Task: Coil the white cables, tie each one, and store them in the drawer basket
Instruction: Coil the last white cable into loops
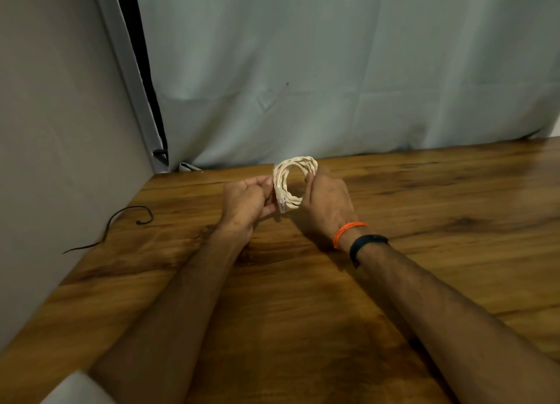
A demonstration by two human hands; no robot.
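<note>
- Left hand (246, 202), fingers curled, pinches the left side of the coiled white cable (294, 182), near its clear plug end.
- Right hand (325, 202) grips the coil's right side (orange thread (348, 232) and black band (366, 244) on that wrist).
- Both forearms reach forward, holding the coil upright above the wooden table (424, 206).
- A thin black cord (121, 221) lies well apart, left.

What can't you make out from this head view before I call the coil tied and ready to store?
- Tie on the white cable coil: none discernible; too small and blurred, and the left hand and right hand cover its sides.
- Drawer basket: outside the frame.
- Other white cables: none in view.
- Thin dark cord on the table: its near end blends into shadow.
</note>
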